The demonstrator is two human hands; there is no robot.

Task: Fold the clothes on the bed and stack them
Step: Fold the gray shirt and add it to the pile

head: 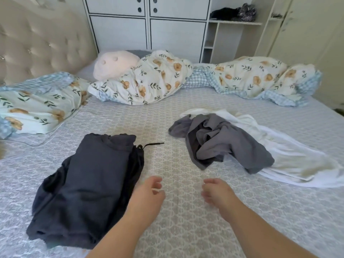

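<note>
— Where did we have the clothes on the bed (pixel 186 112)?

— The folded dark navy stack (pixel 87 187) lay at our left, its black drawstring (pixel 150 144) trailing onto the sheet. The crumpled grey garment (pixel 223 142) sat to the right, on top of the white garment (pixel 290 161).

— And our hands?

— Both hovered over the bare sheet between the piles, holding nothing. The left hand (pixel 149 194) was beside the navy stack's edge, fingers loosely curled; the right hand (pixel 217 192) looked the same, though blurred.

— Anything behind?

— The floral duvet (pixel 158 79) bunched along the far side, a pink plush cushion (pixel 115 64) against it, a floral pillow (pixel 37 107) at the left, white cabinets (pixel 149 25) beyond.
</note>
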